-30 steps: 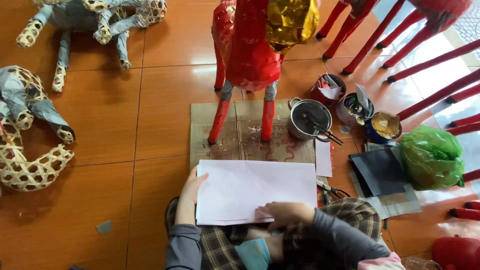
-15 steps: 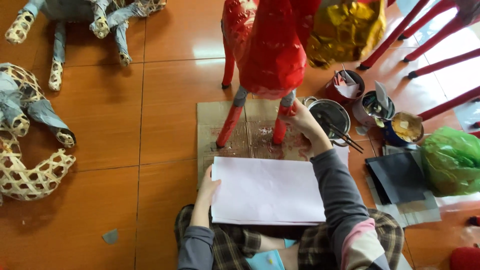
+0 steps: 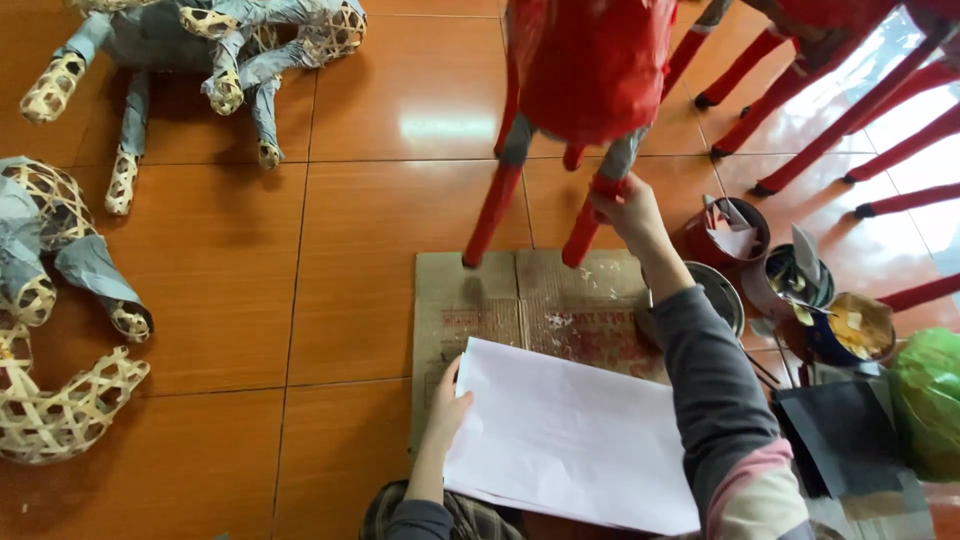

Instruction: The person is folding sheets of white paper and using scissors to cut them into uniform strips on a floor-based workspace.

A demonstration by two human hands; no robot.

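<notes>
Two hands: right hand (image 3: pixel 622 205) clasps red leg (image 3: pixel 590 225), left hand (image 3: pixel 447 410) flat on white paper (image 3: pixel 575 440)

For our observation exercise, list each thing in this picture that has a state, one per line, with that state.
Right hand: gripping a leg of the red animal figure.
Left hand: resting on the white paper's edge.
Red animal figure: upright, legs on cardboard.
White paper: flat, unfolded.
Cardboard: flattened on the floor.
Tins: open, holding scraps.
Woven frames: lying down, partly papered.
</notes>
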